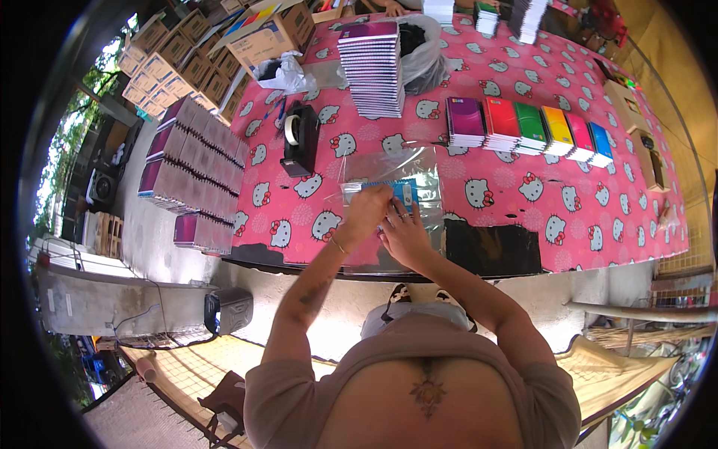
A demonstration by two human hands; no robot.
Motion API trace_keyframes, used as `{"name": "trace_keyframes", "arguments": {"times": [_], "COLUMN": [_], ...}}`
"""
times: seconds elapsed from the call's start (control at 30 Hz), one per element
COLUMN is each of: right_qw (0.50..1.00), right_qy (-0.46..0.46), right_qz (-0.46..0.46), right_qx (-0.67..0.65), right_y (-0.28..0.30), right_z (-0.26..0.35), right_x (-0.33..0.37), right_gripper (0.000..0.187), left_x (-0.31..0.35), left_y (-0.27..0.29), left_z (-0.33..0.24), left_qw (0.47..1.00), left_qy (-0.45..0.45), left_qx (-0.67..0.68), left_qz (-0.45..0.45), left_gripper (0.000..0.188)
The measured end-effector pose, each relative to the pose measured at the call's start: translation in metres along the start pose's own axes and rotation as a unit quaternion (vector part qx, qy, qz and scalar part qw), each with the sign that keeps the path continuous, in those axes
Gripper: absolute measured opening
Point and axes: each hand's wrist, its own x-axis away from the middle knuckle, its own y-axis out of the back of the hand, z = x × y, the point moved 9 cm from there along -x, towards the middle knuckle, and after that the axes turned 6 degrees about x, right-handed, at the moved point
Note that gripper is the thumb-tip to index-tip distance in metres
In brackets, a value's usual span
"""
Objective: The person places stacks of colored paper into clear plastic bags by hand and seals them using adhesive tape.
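Pink cat-print cloth (479, 168) lies beneath coloured notebook stacks (529, 129). Through my remote feed, I see a blue notebook (398, 190) on clear plastic (389, 162); the left hand (368, 207) curls its fingers over it, pinching what I cannot tell, while the right hand (404, 230) rests loosely spread fingers at its near edge.

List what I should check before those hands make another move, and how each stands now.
1. Left hand at the blue notebook: ok.
2. Right hand on the notebook, fingers spread: ok.
3. Clear plastic lying on the table: ok.
4. Notebook fully inside the plastic: cannot tell.
5. Black tape dispenser standing left of the hands, apparently reachable: ok.
6. Tall notebook stack upright: ok.
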Motion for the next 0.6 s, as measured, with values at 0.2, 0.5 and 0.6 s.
{"name": "trace_keyframes", "arguments": {"times": [0.2,0.5,0.6], "right_qw": [0.999,0.989,0.965], "right_qy": [0.016,-0.052,-0.107], "right_qz": [-0.006,0.044,0.006], "right_qx": [0.031,-0.129,-0.238], "right_y": [-0.013,-0.013,-0.021], "right_z": [-0.010,-0.026,-0.059], "right_x": [-0.003,-0.006,-0.004], "right_gripper": [0.042,0.056,0.067], "left_x": [0.005,0.009,0.000], "left_y": [0.004,0.007,0.014], "left_z": [-0.024,0.009,0.000], "left_qw": [0.996,0.979,0.986], "left_qy": [0.006,0.170,0.134], "left_qx": [-0.007,0.113,0.102], "left_qz": [-0.086,-0.012,-0.005], "left_gripper": [0.017,0.015,0.019]}}
